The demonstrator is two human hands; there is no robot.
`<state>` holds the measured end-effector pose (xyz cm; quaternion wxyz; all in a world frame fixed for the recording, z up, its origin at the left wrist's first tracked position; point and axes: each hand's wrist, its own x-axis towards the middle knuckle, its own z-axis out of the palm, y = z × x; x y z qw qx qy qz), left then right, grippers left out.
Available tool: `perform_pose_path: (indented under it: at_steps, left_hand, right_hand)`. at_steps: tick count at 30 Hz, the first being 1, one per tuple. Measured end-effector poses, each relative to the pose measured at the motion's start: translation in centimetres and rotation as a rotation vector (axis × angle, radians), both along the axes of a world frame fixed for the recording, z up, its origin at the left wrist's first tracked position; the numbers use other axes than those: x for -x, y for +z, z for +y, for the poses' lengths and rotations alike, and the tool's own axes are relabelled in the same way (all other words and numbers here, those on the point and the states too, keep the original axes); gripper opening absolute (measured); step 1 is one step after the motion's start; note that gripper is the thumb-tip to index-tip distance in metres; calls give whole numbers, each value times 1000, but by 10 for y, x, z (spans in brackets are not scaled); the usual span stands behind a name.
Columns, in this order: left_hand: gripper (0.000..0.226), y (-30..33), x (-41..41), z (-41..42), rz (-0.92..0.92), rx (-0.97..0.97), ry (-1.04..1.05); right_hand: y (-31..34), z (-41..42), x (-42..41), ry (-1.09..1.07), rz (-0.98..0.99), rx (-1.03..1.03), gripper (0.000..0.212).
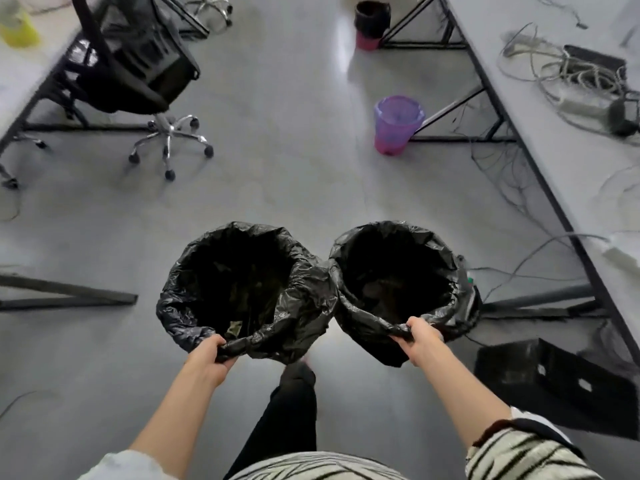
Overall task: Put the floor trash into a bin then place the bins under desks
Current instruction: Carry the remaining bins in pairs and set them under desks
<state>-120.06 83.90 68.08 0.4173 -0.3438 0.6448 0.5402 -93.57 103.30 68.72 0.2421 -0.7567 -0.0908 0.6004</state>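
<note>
I carry two bins lined with black bags side by side above the grey floor. My left hand (209, 358) grips the near rim of the left bin (304, 292), which has some paper scraps at its bottom. My right hand (420, 337) grips the near rim of the right bin (349, 251), whose inside is dark with a little trash. The two rims touch in the middle. A pink bin with a purple liner (398, 124) stands on the floor by the right desk's leg. Another pink bin with a black bag (372, 24) stands farther back.
A long white desk (540, 109) with tangled cables runs along the right, with loose cables under it. A black office chair (135, 64) stands at the left beside another desk (24, 81). A black box (554, 382) lies on the floor at the right.
</note>
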Motion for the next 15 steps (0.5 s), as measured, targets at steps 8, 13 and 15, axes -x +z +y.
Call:
perform_pose_path:
  at_steps: [8, 13, 15]
  left_hand:
    - [16, 20, 157, 238, 35, -40, -47]
    - [18, 11, 243, 380, 29, -81, -42]
    - [19, 5, 278, 440, 38, -89, -50]
  right_hand:
    - [19, 207, 141, -91, 85, -45, 10]
    - [18, 337, 223, -140, 73, -82, 50]
    - [11, 397, 258, -145, 56, -71, 41]
